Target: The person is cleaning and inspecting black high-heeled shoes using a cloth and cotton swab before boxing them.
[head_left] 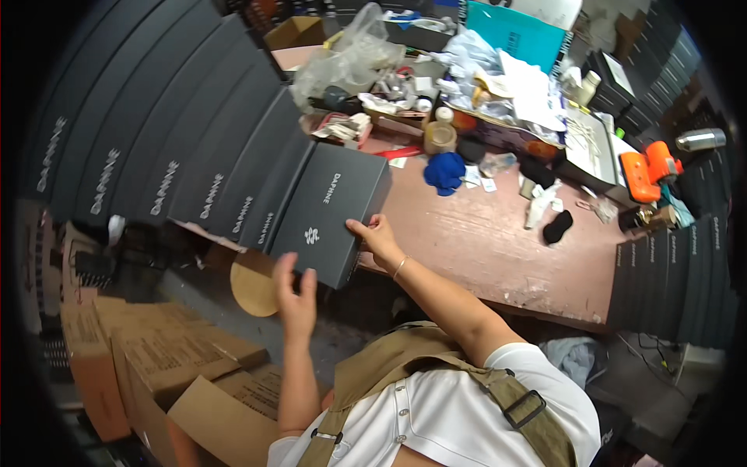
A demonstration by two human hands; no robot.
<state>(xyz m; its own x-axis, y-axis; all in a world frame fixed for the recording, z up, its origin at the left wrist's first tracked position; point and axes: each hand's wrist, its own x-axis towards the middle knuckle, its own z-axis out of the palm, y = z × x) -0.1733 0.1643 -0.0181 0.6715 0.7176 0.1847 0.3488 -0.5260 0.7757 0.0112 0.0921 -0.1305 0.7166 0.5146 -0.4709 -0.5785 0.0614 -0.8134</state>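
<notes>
A dark grey shoebox [331, 194] with pale lettering and a small emblem on its lid lies at the left end of the worktable. It sits beside a row of similar boxes. My right hand [379, 240] grips its right edge, with the thumb on the lid and the other fingers down the side. By the near left corner of the same box, my left hand [296, 302] is held up with thumb and fingers apart. Nothing shows in that hand. Whether its fingertips touch the box I cannot tell.
Stacked dark shoeboxes [132, 117] fill the left, and more boxes [661, 284] stand at the right. On the pinkish table [498, 257] lie a blue cloth [445, 173], a jar [440, 137] and an orange tool [642, 177]. Cardboard cartons [167, 354] stand lower left; a round stool [254, 286] is below.
</notes>
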